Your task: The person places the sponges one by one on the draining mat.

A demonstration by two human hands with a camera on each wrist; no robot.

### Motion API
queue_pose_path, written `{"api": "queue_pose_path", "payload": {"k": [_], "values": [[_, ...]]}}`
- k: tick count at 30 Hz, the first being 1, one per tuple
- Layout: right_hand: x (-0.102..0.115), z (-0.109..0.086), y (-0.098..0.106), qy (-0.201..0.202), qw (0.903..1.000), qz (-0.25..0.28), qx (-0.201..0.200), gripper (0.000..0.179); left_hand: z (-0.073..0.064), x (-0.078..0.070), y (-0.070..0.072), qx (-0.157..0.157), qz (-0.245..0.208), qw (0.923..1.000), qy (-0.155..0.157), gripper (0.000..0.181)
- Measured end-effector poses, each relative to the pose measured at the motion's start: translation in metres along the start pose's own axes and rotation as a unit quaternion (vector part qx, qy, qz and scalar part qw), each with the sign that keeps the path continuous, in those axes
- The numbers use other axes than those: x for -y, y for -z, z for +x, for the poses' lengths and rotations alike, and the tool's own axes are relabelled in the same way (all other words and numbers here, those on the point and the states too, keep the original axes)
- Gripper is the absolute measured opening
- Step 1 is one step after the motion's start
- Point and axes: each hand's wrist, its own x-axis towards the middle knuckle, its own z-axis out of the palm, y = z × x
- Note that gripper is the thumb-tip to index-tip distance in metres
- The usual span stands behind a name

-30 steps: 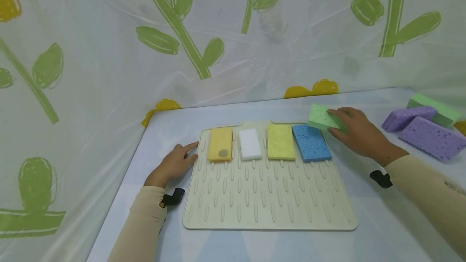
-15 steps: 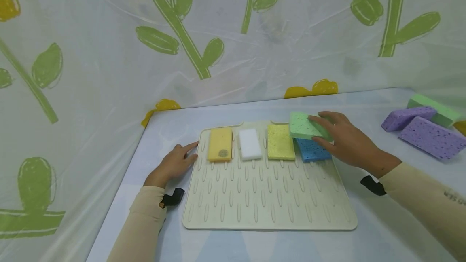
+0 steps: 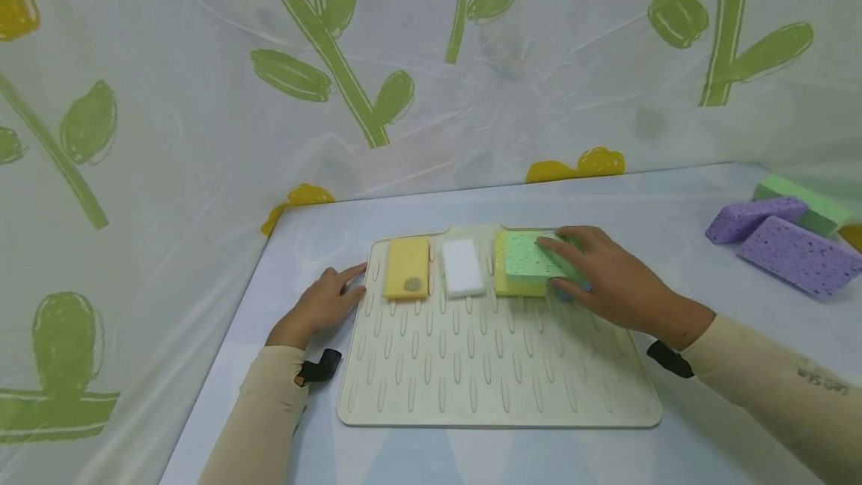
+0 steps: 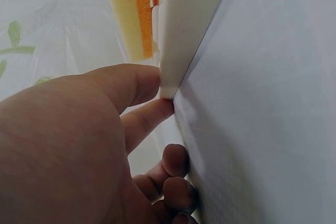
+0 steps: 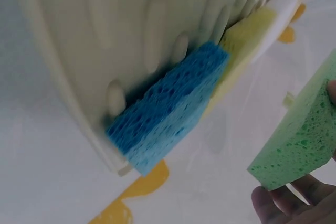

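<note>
- Left hand (image 3: 322, 302): fingers fairly straight, touching mat's (image 3: 471, 384) left edge. Likely steadying.
- Yellow sponge (image 3: 500, 268), blue sponge (image 5: 168, 103): on mat, far side.
- Green sponge (image 3: 528, 257): raised above both, pinched between thumb and fingers of right hand (image 3: 609, 275). Step, my reading: placing it. Next move probably calls for lining up, then lowering level.
</note>
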Motion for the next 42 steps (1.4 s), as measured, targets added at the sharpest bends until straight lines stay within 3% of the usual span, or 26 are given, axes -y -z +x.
{"api": "queue_pose_path", "payload": {"k": [8, 21, 30, 38, 42], "values": [[0.014, 0.004, -0.010, 0.044, 0.9988, 0.017, -0.016, 0.059, 0.002, -0.002, 0.001, -0.004, 0.003, 0.9999, -0.010, 0.056], [0.049, 0.008, -0.022, 0.099, 0.9947, -0.004, 0.027, 0.061, 0.003, 0.001, 0.001, 0.001, -0.002, 0.9998, -0.021, 0.056], [0.072, 0.021, -0.029, 0.144, 0.9869, -0.012, 0.072, 0.059, 0.000, 0.001, 0.004, -0.004, -0.002, 0.9997, -0.025, 0.055], [0.093, 0.031, -0.039, 0.185, 0.9799, -0.024, 0.071, 0.057, 0.003, 0.004, 0.002, -0.006, 0.004, 0.9996, -0.029, 0.056], [0.105, 0.036, -0.045, 0.188, 0.9771, -0.023, 0.097, 0.055, 0.002, 0.005, 0.000, -0.006, 0.000, 0.9993, -0.036, 0.056]]}}
